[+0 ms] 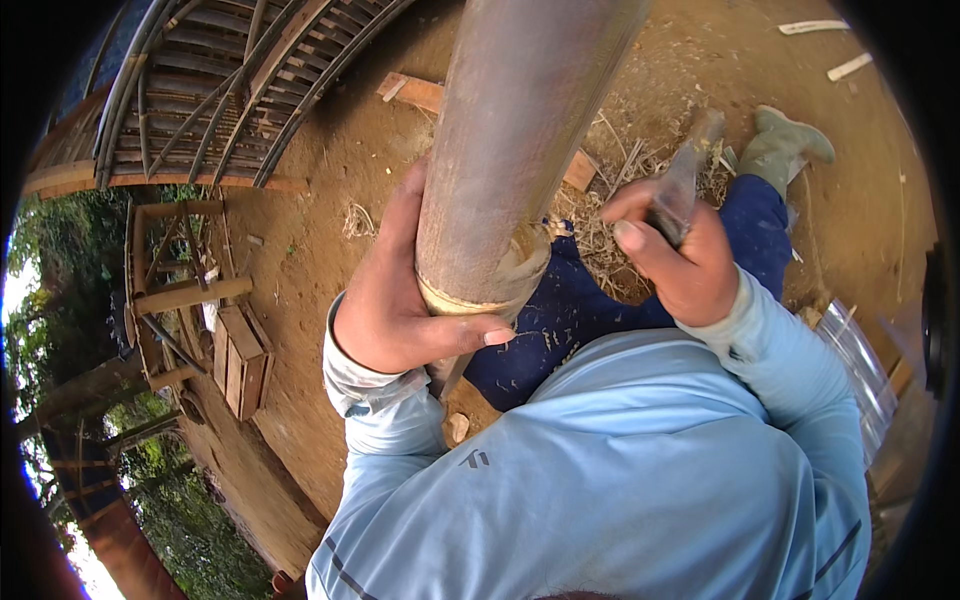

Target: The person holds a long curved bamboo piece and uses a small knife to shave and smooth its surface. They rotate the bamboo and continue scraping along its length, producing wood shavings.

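A thick grey-brown bamboo pole [515, 130] rises from the middle toward the top edge, its near end close to my chest. My left hand [395, 290] is wrapped round that near end from the left, with the thumb across the front. On the right side of this end a pale notch [522, 252] shows, cut into the wall. To the right of the pole, my right hand [690, 245] is closed on a knife [683, 178], apart from the bamboo. Its broad blade points up and away and is smeared by motion, so the edge is unclear.
Fibrous shavings [595, 245] lie on the dirt floor between my legs, one in a green boot [782, 145]. A slatted bamboo bench [210, 90] stands at the far left, with a wooden box [238, 360] nearer. Clear plastic sheeting [860, 375] lies at the right.
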### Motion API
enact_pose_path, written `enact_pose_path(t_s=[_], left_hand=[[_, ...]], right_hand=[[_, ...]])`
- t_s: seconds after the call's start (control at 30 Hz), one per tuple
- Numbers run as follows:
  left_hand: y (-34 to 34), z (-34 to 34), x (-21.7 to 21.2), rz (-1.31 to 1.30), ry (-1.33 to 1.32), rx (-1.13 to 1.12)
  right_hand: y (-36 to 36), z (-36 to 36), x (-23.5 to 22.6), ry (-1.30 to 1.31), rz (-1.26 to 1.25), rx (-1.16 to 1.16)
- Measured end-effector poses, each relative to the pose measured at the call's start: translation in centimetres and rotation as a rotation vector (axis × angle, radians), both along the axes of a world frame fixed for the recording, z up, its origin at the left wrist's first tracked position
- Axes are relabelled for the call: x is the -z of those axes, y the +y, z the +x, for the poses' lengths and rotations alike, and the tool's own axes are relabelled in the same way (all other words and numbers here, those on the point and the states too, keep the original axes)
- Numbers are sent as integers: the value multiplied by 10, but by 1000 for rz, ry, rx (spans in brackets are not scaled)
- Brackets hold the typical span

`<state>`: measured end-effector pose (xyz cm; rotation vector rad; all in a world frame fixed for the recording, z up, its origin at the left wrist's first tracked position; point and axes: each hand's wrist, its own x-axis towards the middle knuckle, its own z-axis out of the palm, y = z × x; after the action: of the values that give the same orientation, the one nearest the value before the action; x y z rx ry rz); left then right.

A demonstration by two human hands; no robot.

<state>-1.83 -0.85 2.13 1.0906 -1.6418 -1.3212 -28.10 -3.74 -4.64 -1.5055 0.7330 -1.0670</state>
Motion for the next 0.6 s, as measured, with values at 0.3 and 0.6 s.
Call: enact_pose_path(t_s=[0.3, 0.6], left_hand=[[9, -7, 2, -148, -222, -8], [14, -20, -4, -83, -176, -81]], right_hand=[[29, -25, -29, 213, -72, -123], [14, -12, -51, 650, -180, -169]])
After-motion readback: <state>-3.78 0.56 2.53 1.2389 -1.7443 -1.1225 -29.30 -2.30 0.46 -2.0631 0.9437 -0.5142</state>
